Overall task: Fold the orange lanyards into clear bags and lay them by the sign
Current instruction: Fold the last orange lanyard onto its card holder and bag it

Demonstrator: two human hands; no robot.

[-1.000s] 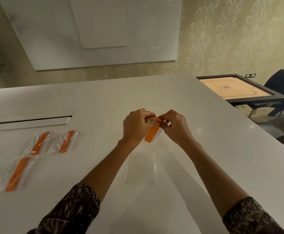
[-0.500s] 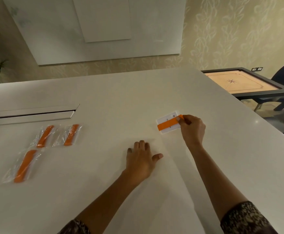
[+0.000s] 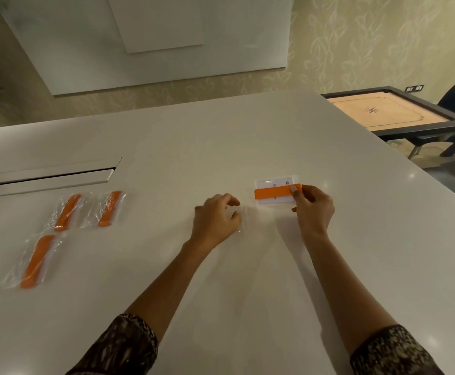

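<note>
Folded orange lanyard (image 3: 273,194) lies across a white card (image 3: 275,182) on the worktop (image 3: 167,266), long axis left-right. Right hand (image 3: 313,212) pinches its right end. Clear bag (image 3: 248,215) sits just left of it, under the left hand's (image 3: 215,220) curled fingers; whether they actually grip it is unclear.

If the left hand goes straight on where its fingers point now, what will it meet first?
The left hand would likely meet the faint clear bag just ahead of its fingertips first; beyond it lies the orange lanyard that the right hand pinches. Depth is unclear.
</note>
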